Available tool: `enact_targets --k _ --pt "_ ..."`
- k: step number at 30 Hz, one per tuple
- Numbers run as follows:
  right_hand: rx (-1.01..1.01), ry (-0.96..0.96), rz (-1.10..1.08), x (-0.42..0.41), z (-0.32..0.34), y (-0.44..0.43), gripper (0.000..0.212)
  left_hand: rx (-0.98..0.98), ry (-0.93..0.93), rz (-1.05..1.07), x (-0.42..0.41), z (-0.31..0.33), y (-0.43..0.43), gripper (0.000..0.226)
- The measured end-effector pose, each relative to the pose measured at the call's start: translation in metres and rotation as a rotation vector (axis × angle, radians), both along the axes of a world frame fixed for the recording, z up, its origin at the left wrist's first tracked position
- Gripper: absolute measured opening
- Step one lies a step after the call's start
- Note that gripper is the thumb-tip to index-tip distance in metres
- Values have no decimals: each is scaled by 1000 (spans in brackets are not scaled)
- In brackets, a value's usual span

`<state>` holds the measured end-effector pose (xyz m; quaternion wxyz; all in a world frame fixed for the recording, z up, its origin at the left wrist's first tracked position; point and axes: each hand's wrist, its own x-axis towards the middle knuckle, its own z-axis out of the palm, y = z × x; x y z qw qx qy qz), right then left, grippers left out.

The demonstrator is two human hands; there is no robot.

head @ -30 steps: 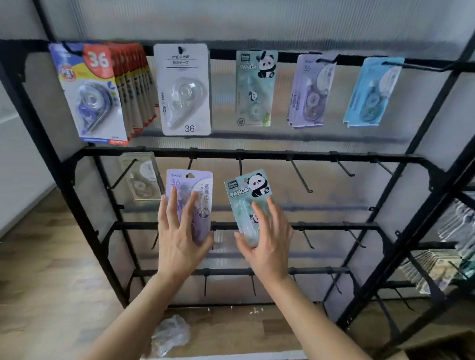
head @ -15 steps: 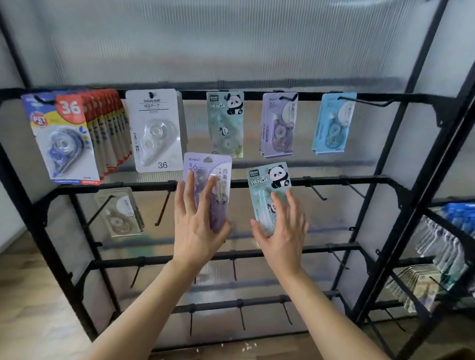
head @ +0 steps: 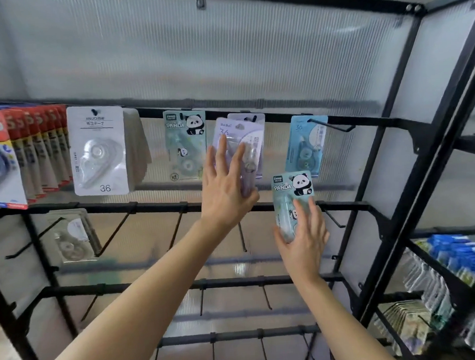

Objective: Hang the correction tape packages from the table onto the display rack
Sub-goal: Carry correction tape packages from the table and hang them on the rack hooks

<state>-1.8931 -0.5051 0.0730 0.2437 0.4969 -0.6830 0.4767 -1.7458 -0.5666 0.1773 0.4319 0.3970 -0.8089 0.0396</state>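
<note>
At the display rack's top rail (head: 365,121), the purple package (head: 252,144) is up against the hanging purple packages (head: 256,120), pinched between the spread fingers and thumb of the left hand (head: 226,191). Lower, beside the second rail (head: 149,207), the right hand (head: 303,245) grips the panda package (head: 291,186) likewise, fingers across its front.

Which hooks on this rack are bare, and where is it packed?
Bare: the second black rail's hooks, from the clear package rightward to the black upright, and both lower rails' hooks. Crowded: the top rail, from the red-topped 36 packs through the light-blue package; the left hand with its purple package covers the purple ones hanging there.
</note>
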Motion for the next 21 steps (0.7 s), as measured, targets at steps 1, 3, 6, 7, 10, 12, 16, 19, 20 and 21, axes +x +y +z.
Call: enact_targets --k 1,3,6,7,10,12,16,19,20,21 --pt "-6 2 2 -7 1 -1 70 2 3 6 -8 4 -2 90" --pt "-14 5 8 -18 1 -3 69 -2 15 -11 -22 9 -5 90" --pt "-5 -3 18 -28 3 -6 68 -13 21 -19 -39 12 -8 90" --pt "-2 -5 26 -29 5 -7 67 -3 32 -4 -44 11 -10 90" --pt "4 -18 48 -31 10 -8 67 33 64 44 -50 9 -17 90" --pt "7 -23 56 -31 13 -9 71 43 63 71 -53 6 -22 91" --pt "8 -18 69 -32 12 -13 71 95 57 81 -61 5 -35 92" --pt "21 -14 68 -32 12 -16 72 138 20 98 -66 8 -48 92" --pt "24 -11 68 -31 11 -17 72 150 16 95 -67 9 -52 91" --pt "24 -10 70 -31 11 -17 73 160 16 93 -67 9 -56 90"
